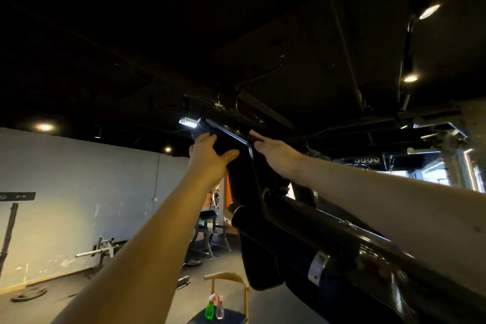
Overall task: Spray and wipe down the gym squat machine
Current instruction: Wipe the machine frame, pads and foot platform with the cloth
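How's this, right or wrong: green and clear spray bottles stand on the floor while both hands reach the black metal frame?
Wrong: head view shows the green spray bottle and clear spray bottle on the wooden-backed chair, not the floor. The rest holds.

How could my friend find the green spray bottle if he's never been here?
Look low, below the big black squat machine, for the chair with a curved wooden back. Two bottles stand side by side on its dark seat: the green spray bottle is the left one, next to the clear bottle.
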`<state>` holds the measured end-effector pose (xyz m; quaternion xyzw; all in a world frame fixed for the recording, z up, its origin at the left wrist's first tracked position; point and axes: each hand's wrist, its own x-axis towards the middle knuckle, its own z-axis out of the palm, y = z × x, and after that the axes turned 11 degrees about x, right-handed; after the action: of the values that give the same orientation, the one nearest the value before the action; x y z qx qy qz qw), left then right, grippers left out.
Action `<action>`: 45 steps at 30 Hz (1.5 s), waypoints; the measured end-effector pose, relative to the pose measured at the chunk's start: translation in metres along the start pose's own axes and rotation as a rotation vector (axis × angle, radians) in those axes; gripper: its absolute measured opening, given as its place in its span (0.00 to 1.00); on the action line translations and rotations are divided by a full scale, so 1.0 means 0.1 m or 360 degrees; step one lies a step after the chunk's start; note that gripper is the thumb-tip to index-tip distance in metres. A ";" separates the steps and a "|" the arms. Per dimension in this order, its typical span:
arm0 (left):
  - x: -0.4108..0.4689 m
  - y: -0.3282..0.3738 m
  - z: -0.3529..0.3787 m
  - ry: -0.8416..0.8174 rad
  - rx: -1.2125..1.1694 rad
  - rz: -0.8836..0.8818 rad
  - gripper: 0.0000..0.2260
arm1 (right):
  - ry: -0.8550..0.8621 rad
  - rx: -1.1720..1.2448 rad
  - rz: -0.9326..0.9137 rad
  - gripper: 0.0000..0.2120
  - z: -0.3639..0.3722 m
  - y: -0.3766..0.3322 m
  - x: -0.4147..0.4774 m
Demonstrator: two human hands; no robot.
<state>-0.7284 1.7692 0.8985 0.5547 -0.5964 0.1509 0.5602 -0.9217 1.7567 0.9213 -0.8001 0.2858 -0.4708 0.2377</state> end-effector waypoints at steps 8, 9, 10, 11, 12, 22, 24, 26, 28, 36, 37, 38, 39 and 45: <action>0.20 -0.15 0.05 -0.0008 -0.0055 0.0020 0.37 | 0.0035 -0.0125 0.0148 0.13 0.30 -0.60 0.90; 0.23 -0.17 0.06 -0.0031 -0.0070 0.0013 0.39 | 0.0019 -0.0137 0.0131 0.13 0.36 -0.64 0.99; 0.23 -0.17 0.06 -0.0046 -0.0072 0.0009 0.40 | -0.0009 -0.0175 0.0121 0.12 0.40 -0.68 1.05; 0.23 -0.17 0.06 -0.0057 -0.0071 0.0012 0.41 | -0.0022 -0.0208 0.0102 0.11 0.45 -0.71 1.11; 0.23 -0.18 0.06 -0.0066 -0.0070 0.0011 0.41 | -0.0023 -0.0224 0.0091 0.12 0.49 -0.74 1.14; 0.20 -0.19 0.06 -0.0071 -0.0083 0.0039 0.43 | -0.0082 -0.0116 0.0213 0.15 0.11 -0.29 0.87; 0.14 -0.13 0.03 -0.0063 -0.0072 0.0056 0.42 | -0.0052 -0.0054 0.0296 0.14 -0.08 -0.06 0.68; 0.11 -0.09 0.03 -0.0092 -0.0035 0.0072 0.34 | -0.0027 0.0030 0.0302 0.13 -0.25 0.20 0.51; 0.14 -0.11 0.06 -0.0068 -0.0030 0.0088 0.30 | -0.0033 0.0053 0.0319 0.11 -0.33 0.33 0.39; 0.23 -0.21 0.18 -0.0015 0.0037 0.0064 0.31 | 0.0058 0.0061 0.0407 0.15 -0.04 -0.19 0.72; 0.23 -0.20 0.18 -0.0026 0.0016 0.0051 0.31 | 0.0081 -0.0005 0.0368 0.17 0.04 -0.28 0.83; 0.23 -0.21 0.18 -0.0020 0.0001 0.0053 0.31 | 0.0090 -0.0067 0.0309 0.19 0.13 -0.37 0.94; 0.24 -0.21 0.17 -0.0013 -0.0038 0.0058 0.30 | 0.0085 -0.0116 0.0246 0.22 0.22 -0.43 1.04; 0.24 -0.25 0.16 0.0031 -0.0055 0.0080 0.39 | -0.0075 -0.0035 -0.0024 0.17 0.34 -0.45 1.11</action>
<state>-0.7099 1.7364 0.9022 0.5284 -0.6071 0.1600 0.5715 -0.8376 1.7170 1.0039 -0.8157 0.2792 -0.4503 0.2321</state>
